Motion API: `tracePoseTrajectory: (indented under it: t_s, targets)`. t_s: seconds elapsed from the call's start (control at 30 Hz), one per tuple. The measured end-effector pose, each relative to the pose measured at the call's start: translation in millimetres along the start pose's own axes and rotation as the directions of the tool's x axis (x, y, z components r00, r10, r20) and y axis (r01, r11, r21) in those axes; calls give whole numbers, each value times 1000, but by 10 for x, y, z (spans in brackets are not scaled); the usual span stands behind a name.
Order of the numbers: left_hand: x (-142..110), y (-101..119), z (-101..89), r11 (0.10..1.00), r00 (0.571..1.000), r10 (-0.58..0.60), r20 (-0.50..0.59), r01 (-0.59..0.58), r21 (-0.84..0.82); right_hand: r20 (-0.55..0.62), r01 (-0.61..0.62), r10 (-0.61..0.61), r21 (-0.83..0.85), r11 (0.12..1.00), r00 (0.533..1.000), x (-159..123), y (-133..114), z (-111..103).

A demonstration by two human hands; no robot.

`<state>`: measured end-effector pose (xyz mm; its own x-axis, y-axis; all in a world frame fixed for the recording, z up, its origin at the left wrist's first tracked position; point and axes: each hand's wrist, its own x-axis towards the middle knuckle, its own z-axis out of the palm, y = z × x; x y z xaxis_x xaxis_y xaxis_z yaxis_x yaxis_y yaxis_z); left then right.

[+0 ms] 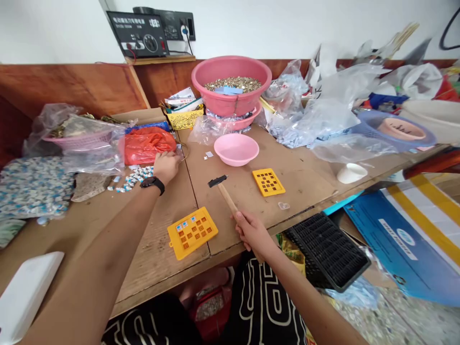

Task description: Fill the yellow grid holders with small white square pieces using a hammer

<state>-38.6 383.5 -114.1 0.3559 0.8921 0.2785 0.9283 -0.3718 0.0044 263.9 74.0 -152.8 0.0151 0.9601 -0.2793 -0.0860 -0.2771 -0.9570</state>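
My left hand (166,167) rests at the table's far side, its fingertips hidden behind the back of the hand. It is nearest a loose strip of small blue-and-white packets (132,178) and a red plastic bag (148,146). My right hand (253,233) grips the wooden handle of a small black-headed hammer (223,194) at the near edge. Between my hands lies a yellow-orange plastic grid board (192,233) with small blue-and-white pieces in its top cells. A second such board (268,182) sits beyond the hammer head, with dark square cells.
A pink bowl (236,148) stands on the wooden table (247,201). Behind it, a pink basin (232,86) holds small pieces. Plastic bags crowd the back right. A black slatted tray (328,249) sits below the near edge, and a wall-mounted electrical panel (138,34) is behind.
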Motion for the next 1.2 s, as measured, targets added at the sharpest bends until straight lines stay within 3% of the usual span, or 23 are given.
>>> tracePoseTrajectory:
  t_s: [0.2,0.33,0.43,0.53,0.6,0.67,0.77,0.83,0.97,1.1,1.2]
  targets:
    - [106,-146,5,987,986,-158,52,155,49,27,-28,27,42,999,999,3,17,-41]
    - [119,-222,-66,975,973,-215,86,218,-32,46,-54,53,27,998,998,10,-7,-45]
    - [44,-153,-186,963,971,-231,53,236,-126,39,-58,57,15,998,998,7,-30,-46]
    - [-266,94,-392,957,997,-76,4,74,-281,38,-33,33,12,999,999,-3,-27,-51]
    - [-636,345,-548,902,994,108,6,-95,-422,31,-22,22,8,1000,999,-9,-16,-56]
    - [-1074,620,-664,827,976,215,44,-158,-539,20,-15,15,-7,1000,1000,-11,-11,-63]
    - [-1659,951,-714,790,947,312,75,-215,-574,31,-2,3,-25,1000,1000,-12,-23,-75]
    - [-1907,1079,-696,812,940,336,59,-257,-525,46,9,-8,-29,1000,999,-14,-33,-83]
    - [-2062,1189,-698,851,901,429,60,-381,-362,29,29,-28,-35,999,999,-22,-26,-84]
    - [-1988,1213,-746,849,858,502,106,-465,-253,7,42,-42,-31,999,999,-14,0,-63]
    - [-1887,1176,-691,859,860,493,132,-457,-232,10,61,-61,-34,998,998,6,20,-55]
